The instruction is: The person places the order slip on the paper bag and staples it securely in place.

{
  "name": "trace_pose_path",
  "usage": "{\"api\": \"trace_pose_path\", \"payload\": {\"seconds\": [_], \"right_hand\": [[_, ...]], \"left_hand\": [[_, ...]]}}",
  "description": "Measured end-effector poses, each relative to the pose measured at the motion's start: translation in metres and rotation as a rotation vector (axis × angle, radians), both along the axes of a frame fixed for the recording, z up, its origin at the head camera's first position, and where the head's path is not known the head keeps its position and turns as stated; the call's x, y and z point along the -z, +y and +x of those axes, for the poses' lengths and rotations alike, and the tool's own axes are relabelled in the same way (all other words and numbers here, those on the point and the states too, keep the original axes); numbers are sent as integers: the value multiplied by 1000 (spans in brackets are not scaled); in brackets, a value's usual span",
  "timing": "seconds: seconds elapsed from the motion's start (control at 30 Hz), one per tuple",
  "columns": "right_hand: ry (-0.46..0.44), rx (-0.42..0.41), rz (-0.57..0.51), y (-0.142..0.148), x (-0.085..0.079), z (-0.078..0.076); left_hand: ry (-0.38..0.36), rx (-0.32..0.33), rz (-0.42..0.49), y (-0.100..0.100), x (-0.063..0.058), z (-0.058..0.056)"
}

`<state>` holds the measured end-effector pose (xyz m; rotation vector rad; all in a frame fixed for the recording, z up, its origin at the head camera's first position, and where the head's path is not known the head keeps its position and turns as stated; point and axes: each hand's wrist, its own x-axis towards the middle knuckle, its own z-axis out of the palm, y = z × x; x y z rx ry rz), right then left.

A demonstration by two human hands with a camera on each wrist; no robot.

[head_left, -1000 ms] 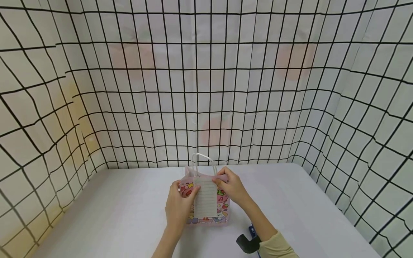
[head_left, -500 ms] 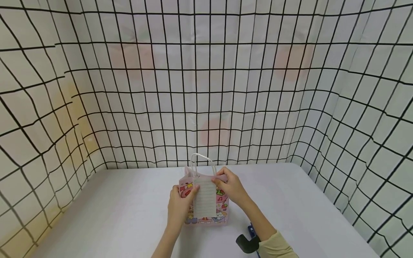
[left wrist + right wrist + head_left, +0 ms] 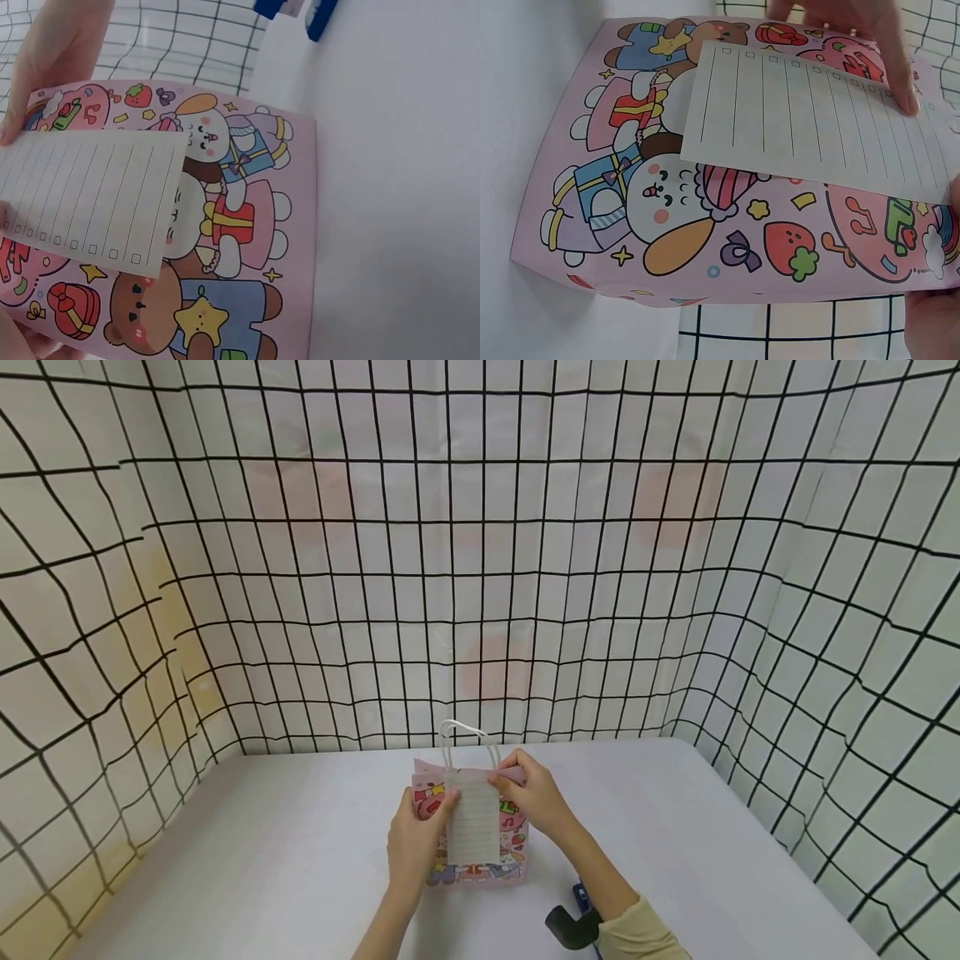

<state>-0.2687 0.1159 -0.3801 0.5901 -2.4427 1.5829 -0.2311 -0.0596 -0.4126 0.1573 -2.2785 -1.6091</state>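
A pink paper gift bag (image 3: 514, 847) printed with cartoon animals stands on the white table, its white handles (image 3: 467, 727) pointing up. Against its front lies a lined paper sheet (image 3: 474, 827) with a row of small checkboxes, seen close in the left wrist view. My left hand (image 3: 414, 839) grips the bag's left side, thumb pressing on the sheet and the other fingers hidden behind. My right hand (image 3: 542, 797) pinches the top right edge of the bag at the sheet's upper corner. In the right wrist view, the sheet's lower end (image 3: 731, 112) stands slightly off the bag.
By my right forearm are a dark curved piece (image 3: 572, 928) and a blue object (image 3: 582, 896), partly hidden by the arm. White walls with a black grid (image 3: 483, 568) enclose the table (image 3: 300, 827) at the back and both sides.
The raised left corner of the bag's top has sunk lower, and its two handles now show slightly apart. Both hands keep their holds. The whole view has shifted slightly.
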Motion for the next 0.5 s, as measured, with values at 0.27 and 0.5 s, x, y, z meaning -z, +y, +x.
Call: {"api": "trace_pose_path", "payload": {"seconds": [0.27, 0.5], "right_hand": [[-37, 6, 3, -5, -25, 21], [-36, 8, 12, -7, -34, 29]], "left_hand": [[164, 12, 74, -3, -6, -3], [183, 96, 127, -9, -11, -13]]}}
